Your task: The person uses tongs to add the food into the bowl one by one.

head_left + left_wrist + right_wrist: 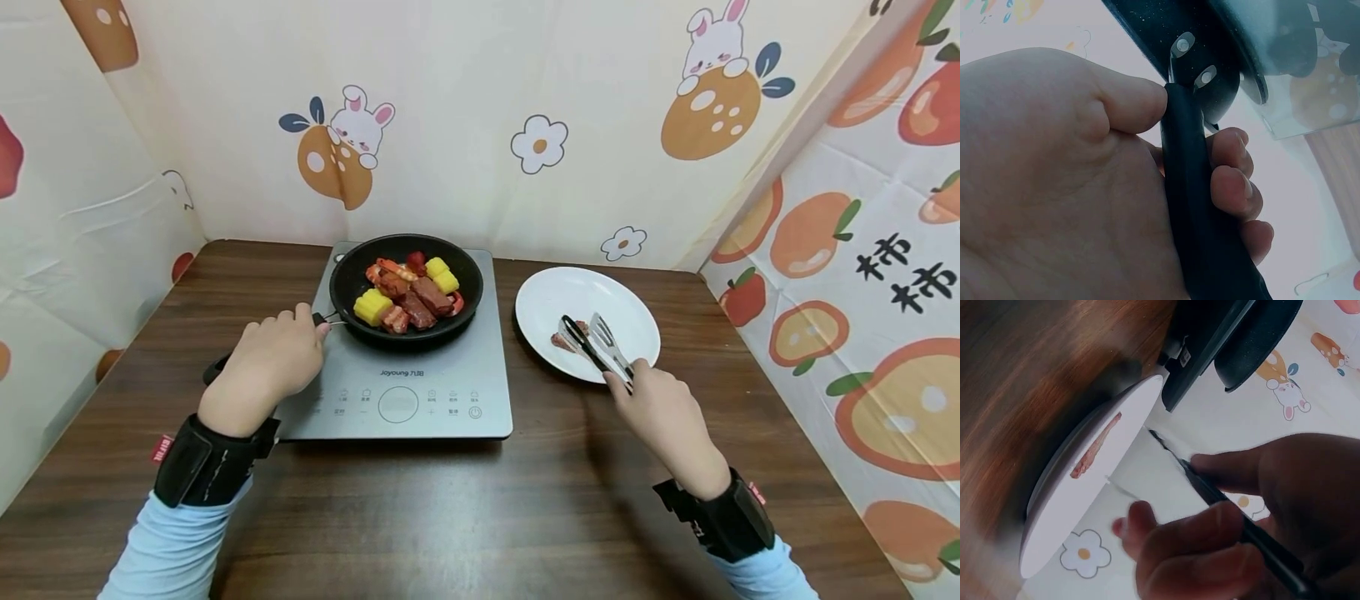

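My left hand grips the black handle of a frying pan, fingers wrapped round it. The pan sits on a silver induction cooktop and holds yellow corn pieces, reddish-brown meat chunks and a shrimp. Over at the right, my right hand holds a pair of black and silver tongs. Their tips are spread above a white plate. A strip of meat lies on that plate, partly hidden by the tongs in the head view.
All of it stands on a dark wooden table. Behind it hangs a cream curtain printed with rabbits and flowers; fruit-patterned cloth closes off the right side. The plate stands just right of the cooktop.
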A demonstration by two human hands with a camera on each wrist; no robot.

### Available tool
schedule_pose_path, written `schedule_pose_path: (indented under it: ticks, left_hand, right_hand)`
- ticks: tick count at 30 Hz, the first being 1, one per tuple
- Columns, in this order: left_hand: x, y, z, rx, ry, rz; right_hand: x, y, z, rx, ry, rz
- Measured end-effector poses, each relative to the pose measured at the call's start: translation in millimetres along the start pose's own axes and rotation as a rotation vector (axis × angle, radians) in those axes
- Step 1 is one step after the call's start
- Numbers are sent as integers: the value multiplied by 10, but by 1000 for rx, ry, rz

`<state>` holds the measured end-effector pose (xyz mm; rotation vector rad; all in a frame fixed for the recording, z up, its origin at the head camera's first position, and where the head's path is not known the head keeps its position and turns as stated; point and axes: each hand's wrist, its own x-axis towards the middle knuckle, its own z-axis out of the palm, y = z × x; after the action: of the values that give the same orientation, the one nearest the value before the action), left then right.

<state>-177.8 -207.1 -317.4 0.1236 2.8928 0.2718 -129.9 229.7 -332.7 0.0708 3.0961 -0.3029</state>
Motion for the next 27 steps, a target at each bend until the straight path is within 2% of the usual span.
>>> schedule_pose_path:
  ticks: [5,9,21,27]
  left_hand:
    - [-15,-5,-11,2,3,-1]
    - [-18,0,-10,9,6,1]
    - [-17,-6,-13,13,10,7]
    - [-18,-4,-5,9,12,7]
  right_hand:
    - [-38,-3,-7,-21,-79,13]
    - [-16,-36,33,-22,-76,3]
    - [218,-159,177,-69,-1,-24]
    - [267,-128,229,-72,88,-65]
